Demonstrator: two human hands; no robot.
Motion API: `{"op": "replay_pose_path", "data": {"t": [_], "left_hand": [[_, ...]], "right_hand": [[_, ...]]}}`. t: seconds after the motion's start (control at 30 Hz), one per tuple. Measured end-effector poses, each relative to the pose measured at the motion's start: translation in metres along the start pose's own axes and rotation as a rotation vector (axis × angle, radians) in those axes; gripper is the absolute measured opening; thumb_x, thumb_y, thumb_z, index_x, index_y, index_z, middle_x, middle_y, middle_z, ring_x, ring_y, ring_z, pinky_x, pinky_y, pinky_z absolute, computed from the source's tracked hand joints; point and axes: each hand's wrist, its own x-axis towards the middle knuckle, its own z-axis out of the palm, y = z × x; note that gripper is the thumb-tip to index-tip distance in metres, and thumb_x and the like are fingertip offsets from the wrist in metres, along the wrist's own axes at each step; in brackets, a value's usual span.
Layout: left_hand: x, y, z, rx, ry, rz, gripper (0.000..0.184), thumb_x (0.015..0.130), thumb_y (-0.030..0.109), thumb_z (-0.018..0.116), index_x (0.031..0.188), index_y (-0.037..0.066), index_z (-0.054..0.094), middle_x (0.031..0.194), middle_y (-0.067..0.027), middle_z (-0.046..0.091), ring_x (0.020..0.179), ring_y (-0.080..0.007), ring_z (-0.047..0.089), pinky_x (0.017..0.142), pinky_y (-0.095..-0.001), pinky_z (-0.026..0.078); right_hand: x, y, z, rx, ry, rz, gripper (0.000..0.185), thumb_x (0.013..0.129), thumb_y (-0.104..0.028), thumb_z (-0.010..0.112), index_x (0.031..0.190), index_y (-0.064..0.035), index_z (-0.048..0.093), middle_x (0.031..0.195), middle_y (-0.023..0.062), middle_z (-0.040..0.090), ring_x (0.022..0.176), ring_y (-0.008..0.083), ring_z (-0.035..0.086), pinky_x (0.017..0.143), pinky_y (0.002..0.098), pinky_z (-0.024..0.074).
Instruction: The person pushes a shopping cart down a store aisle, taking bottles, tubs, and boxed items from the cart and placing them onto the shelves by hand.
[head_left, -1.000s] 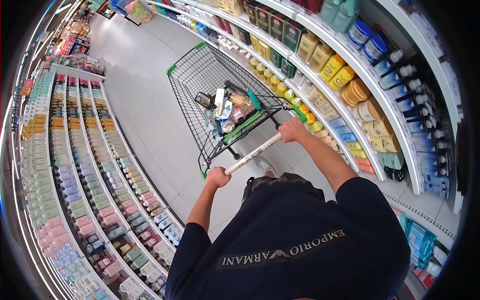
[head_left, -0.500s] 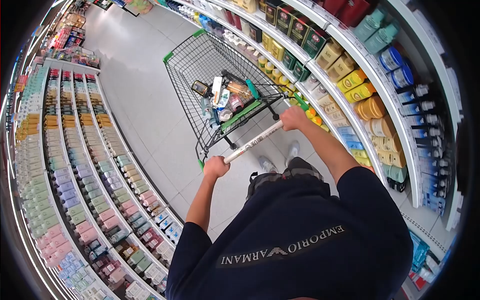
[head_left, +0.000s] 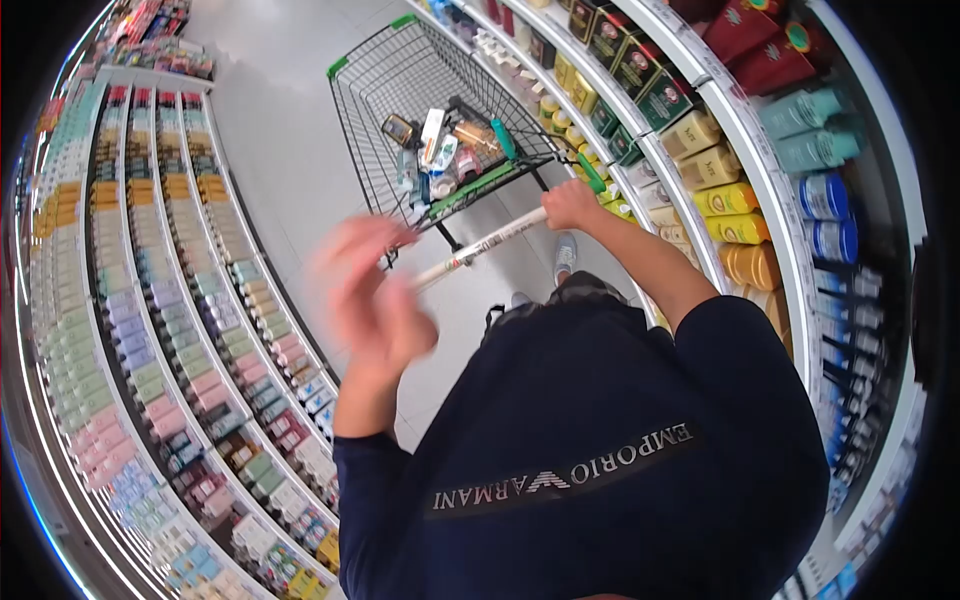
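Observation:
My right hand (head_left: 572, 206) is closed around the right end of the white handle bar (head_left: 490, 243) of a shopping cart (head_left: 352, 98). Raised off the bar's left end, my left hand (head_left: 378, 300) is blurred, with its fingers apart and nothing seen in them. It partly hides that end of the bar. The cart is dark wire with green corners. In its basket lie several packaged goods, among them a white box (head_left: 432, 127), a dark container with a yellowish edge (head_left: 398, 130) and a pinkish pack (head_left: 466, 161).
Shelves of pastel bottles (head_left: 130, 345) curve along the left. On the right, close to the cart, shelves hold yellow bottles (head_left: 728, 200), blue-lidded jars (head_left: 826, 197) and dark green boxes (head_left: 664, 100). Pale tiled floor (head_left: 262, 120) runs ahead between them.
My left hand has let go of the handle bar and risen up. My right hand keeps its grip. The cart and I have moved forward along the aisle.

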Motion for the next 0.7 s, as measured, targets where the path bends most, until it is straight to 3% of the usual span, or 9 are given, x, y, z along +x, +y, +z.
{"op": "replay_pose_path", "data": {"t": [0.03,0.1,0.17,0.2,0.27,0.3,0.37,0.6,0.7], "left_hand": [[0.021,0.035,-0.014,0.143,0.000,0.115,0.032,0.094,0.021,0.052,0.123,0.007,0.048,0.114,-0.0124,0.054,0.093,-0.0228,0.057,0.078,-0.0354,0.048],[0.053,0.074,0.016,-0.475,0.423,0.383,0.044,0.093,0.036,0.054,0.128,0.011,0.052,0.117,-0.0034,0.056,0.097,-0.0171,0.057,0.088,-0.0331,0.042],[0.098,0.089,0.047,-0.140,0.745,0.731,0.044,0.091,0.040,0.056,0.122,0.009,0.057,0.118,-0.0044,0.056,0.097,-0.0166,0.057,0.092,-0.0314,0.037],[0.093,0.098,0.039,-0.119,0.747,0.723,0.044,0.091,0.040,0.056,0.122,0.009,0.057,0.118,-0.0044,0.056,0.097,-0.0166,0.057,0.092,-0.0314,0.037],[0.081,0.125,0.010,-0.311,0.232,0.446,0.037,0.097,0.018,0.040,0.132,0.008,0.047,0.135,-0.0074,0.048,0.127,-0.0160,0.043,0.098,-0.0326,0.040],[0.086,0.120,0.019,-0.299,0.238,0.433,0.037,0.097,0.018,0.040,0.132,0.008,0.047,0.135,-0.0074,0.048,0.127,-0.0160,0.043,0.098,-0.0326,0.040],[0.099,0.106,0.041,-0.437,0.301,0.517,0.060,0.100,0.050,0.023,0.133,0.007,0.050,0.135,-0.0093,0.051,0.127,-0.0191,0.045,0.097,-0.0348,0.042],[0.120,0.079,0.033,-0.415,0.215,0.435,0.068,0.096,0.059,0.017,0.130,0.011,0.052,0.132,-0.0061,0.053,0.110,-0.0145,0.052,0.096,-0.0326,0.043],[0.127,0.059,0.011,-0.438,0.170,0.411,0.073,0.094,0.063,0.013,0.128,0.013,0.054,0.130,-0.0045,0.053,0.101,-0.0122,0.055,0.095,-0.0315,0.043]], "right_hand": [[0.008,0.003,-0.002,0.006,0.023,-0.003,0.016,0.065,-0.025,0.061,0.070,-0.0119,0.069,0.068,0.0110,0.068,0.063,0.0287,0.068,0.055,0.0402,0.0529],[0.019,0.002,-0.004,0.018,0.027,-0.029,0.017,0.065,-0.025,0.061,0.071,-0.0114,0.070,0.068,0.0113,0.068,0.063,0.0287,0.068,0.055,0.0398,0.0532],[0.031,0.006,-0.010,0.026,0.054,-0.042,0.017,0.065,-0.024,0.061,0.072,-0.0112,0.070,0.068,0.0115,0.068,0.063,0.0287,0.068,0.055,0.0394,0.0536],[0.036,0.008,-0.011,0.028,0.044,-0.060,0.017,0.065,-0.024,0.061,0.072,-0.0112,0.070,0.068,0.0115,0.068,0.063,0.0287,0.068,0.055,0.0394,0.0536],[0.047,0.011,-0.014,0.053,0.049,-0.049,0.016,0.065,-0.023,0.062,0.072,-0.0110,0.070,0.068,0.0117,0.068,0.063,0.0285,0.068,0.056,0.0394,0.0539],[0.052,0.012,-0.015,0.057,0.037,-0.062,0.016,0.065,-0.023,0.062,0.072,-0.0110,0.070,0.068,0.0117,0.068,0.063,0.0285,0.068,0.056,0.0394,0.0539],[0.064,0.016,-0.016,0.035,0.043,-0.063,0.016,0.066,-0.023,0.063,0.072,-0.0109,0.070,0.069,0.0114,0.068,0.064,0.0282,0.068,0.057,0.0395,0.0543],[0.100,0.024,-0.034,0.077,0.019,-0.082,0.017,0.067,-0.025,0.063,0.074,-0.0097,0.068,0.071,0.0123,0.068,0.065,0.0306,0.068,0.057,0.0415,0.0542],[0.115,0.026,-0.040,0.037,-0.025,-0.048,0.019,0.068,-0.025,0.063,0.078,-0.0113,0.071,0.074,0.0107,0.070,0.068,0.0273,0.070,0.060,0.0394,0.0554]]}}
